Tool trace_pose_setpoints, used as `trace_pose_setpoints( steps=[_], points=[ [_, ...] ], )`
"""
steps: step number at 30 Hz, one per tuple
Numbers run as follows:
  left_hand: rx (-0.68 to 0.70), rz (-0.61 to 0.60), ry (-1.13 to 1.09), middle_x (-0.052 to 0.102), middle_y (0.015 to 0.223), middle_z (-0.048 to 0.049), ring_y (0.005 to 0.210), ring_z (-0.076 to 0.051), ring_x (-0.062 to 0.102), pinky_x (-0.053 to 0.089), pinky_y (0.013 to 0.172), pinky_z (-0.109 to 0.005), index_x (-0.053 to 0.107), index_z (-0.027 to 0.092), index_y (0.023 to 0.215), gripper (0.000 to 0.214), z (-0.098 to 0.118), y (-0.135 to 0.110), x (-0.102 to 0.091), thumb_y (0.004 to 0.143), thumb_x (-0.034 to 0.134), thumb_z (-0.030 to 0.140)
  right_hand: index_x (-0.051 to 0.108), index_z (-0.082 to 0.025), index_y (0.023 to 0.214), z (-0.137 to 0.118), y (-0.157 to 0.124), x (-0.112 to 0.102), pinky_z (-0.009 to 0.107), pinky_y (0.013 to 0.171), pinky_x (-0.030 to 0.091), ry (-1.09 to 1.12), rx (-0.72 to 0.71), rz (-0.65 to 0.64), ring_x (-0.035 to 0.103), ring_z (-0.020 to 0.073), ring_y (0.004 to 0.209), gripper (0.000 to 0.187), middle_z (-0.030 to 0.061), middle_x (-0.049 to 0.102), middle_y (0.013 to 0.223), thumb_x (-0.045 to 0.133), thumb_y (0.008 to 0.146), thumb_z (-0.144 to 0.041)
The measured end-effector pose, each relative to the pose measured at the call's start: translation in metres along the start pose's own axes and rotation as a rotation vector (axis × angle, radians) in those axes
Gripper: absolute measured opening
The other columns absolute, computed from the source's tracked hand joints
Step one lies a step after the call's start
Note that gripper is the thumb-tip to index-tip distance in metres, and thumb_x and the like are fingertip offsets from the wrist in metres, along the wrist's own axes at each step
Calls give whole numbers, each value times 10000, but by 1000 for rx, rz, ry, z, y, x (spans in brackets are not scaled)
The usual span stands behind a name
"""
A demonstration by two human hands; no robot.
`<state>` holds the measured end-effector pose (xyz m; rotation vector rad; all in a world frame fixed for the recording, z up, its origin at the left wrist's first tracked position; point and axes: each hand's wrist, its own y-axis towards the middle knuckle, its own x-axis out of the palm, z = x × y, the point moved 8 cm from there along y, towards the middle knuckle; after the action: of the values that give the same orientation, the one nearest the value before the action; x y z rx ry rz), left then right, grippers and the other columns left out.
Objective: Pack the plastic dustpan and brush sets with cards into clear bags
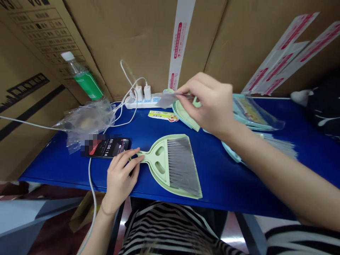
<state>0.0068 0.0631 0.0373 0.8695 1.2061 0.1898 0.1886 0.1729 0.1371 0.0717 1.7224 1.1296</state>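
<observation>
blue table, cardboard boxes stacked behind as wall

Brightly and evenly lit from overhead, without hard shadows. Only thin, soft shade under the left hand and along the near rim of the dustpan on the table. Mild sheen toward the table's far left corner, with sharper glints on the crumpled plastic bag there and on the clear packets by the far right edge. Strongly bent by a wide lens, bowing the table edges, tilting the cardboard boxes outward and swelling the forearm at the lower right. Slightly smeared around the right hand and the grey piece pinched in it. Soft and unfocused along the bottom, at the striped shirt. Pixelated over one end of the phone. Dim beyond the far right corner.
</observation>
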Motion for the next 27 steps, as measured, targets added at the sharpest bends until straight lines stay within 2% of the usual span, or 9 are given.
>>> trace_pose_setpoints(
  steps=[3, 7, 9, 11, 15, 21, 24, 27],
  points=[
    [5, 11, -3, 749, 1070, -39, 944, -201, 708, 559, 805, -344, 668, 251, 960, 237, 0, 0, 0, 868, 577, 52, 697, -178, 947, -3, -6, 33, 291, 611, 386, -1, -70, -79, 644, 183, 784, 321, 76, 711, 939, 396, 1005, -271],
    [11, 17, -8, 750, 1062, -46, 938, -200, 706, 560, 802, -343, 665, 237, 952, 218, 0, 0, 0, 873, 578, 55, 739, -195, 870, 0, -30, 84, 276, 541, 329, -22, -110, -395, 658, 169, 726, 274, 45, 751, 896, 484, 967, -220],
    [1, 13, -17, 750, 1066, -40, 936, -199, 706, 562, 802, -345, 672, 244, 956, 228, -1, -1, 0, 872, 573, 56, 761, -201, 844, 2, -40, 95, 273, 536, 344, -8, -108, -478, 680, 171, 730, 249, 43, 768, 889, 532, 940, -183],
    [-10, 8, -23, 750, 1069, -35, 932, -198, 706, 564, 806, -346, 679, 252, 960, 240, -2, -1, 0, 871, 570, 58, 778, -212, 879, 4, -44, 96, 274, 558, 385, 4, -112, -494, 700, 181, 772, 244, 44, 778, 919, 546, 922, -151],
    [-10, 0, -24, 749, 1071, -33, 940, -197, 707, 565, 820, -347, 683, 254, 960, 238, -2, -1, 1, 872, 571, 63, 779, -226, 933, 9, -43, 78, 288, 639, 453, 51, -96, -442, 711, 202, 866, 266, 42, 781, 962, 532, 909, -132],
    [-10, 4, -24, 746, 1078, -31, 949, -197, 706, 567, 827, -350, 675, 259, 972, 248, -2, -1, 1, 875, 570, 57, 753, -224, 835, 21, -41, 26, 306, 625, 486, 109, 0, -188, 712, 207, 765, 170, 28, 772, 829, 594, 886, -193],
    [-7, 5, -21, 745, 1079, -33, 947, -196, 707, 566, 831, -353, 669, 258, 976, 243, -2, -1, 0, 877, 573, 58, 747, -233, 872, 10, -52, -4, 318, 658, 523, 85, -26, -75, 713, 196, 736, 188, 23, 771, 831, 570, 931, -222],
    [4, 7, -15, 743, 1077, -42, 950, -196, 704, 565, 828, -349, 658, 247, 982, 238, -1, -1, 0, 874, 580, 50, 742, -248, 876, -13, -70, -28, 307, 658, 542, 8, -95, 15, 711, 175, 702, 200, 13, 775, 821, 565, 945, -184]
  ],
)
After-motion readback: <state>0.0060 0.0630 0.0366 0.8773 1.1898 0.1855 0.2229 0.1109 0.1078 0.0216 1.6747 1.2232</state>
